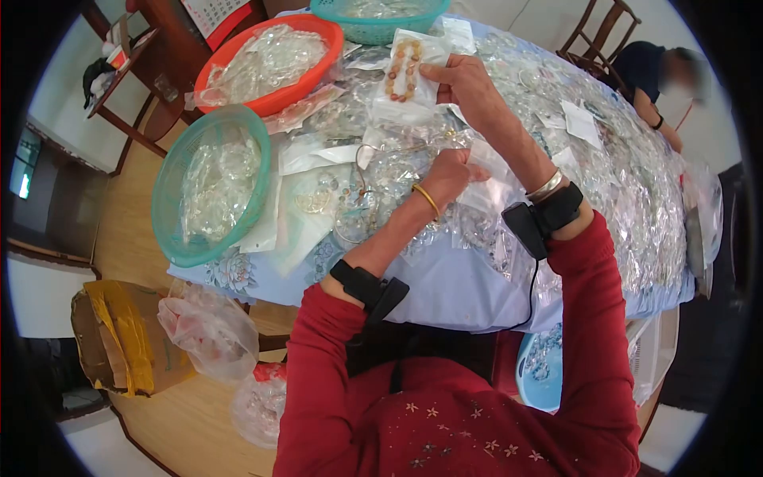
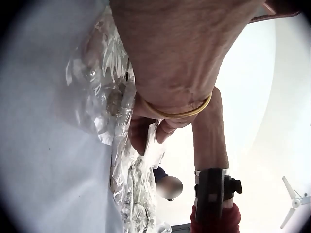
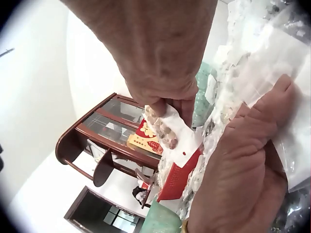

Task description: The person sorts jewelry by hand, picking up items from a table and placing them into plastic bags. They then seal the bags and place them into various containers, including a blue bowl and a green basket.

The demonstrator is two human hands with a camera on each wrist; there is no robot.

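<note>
My right hand (image 1: pixel 470 86) is raised over the far side of the table and pinches a white-backed packet (image 1: pixel 397 114) by its right edge. On the packet shows a loop of amber and brown beads (image 1: pixel 401 97), facing me. My left hand (image 1: pixel 449 176) is lower and nearer, over the heaped packets. Its thumb and fingers pinch a translucent plastic bag (image 3: pixel 294 60), which spreads to the right of the hand. Around the left hand lie clear bags of beaded jewellery (image 1: pixel 393 171) and thin bangles (image 1: pixel 350 219).
Clear packets (image 1: pixel 628 207) cover the table's right side. A green basket (image 1: pixel 163 203), a red basket (image 1: pixel 334 40) and another green basket (image 1: pixel 381 32) hold more bags. A cardboard box (image 1: pixel 127 338) stands on the floor at left. Another person (image 1: pixel 648 75) bends at the far right.
</note>
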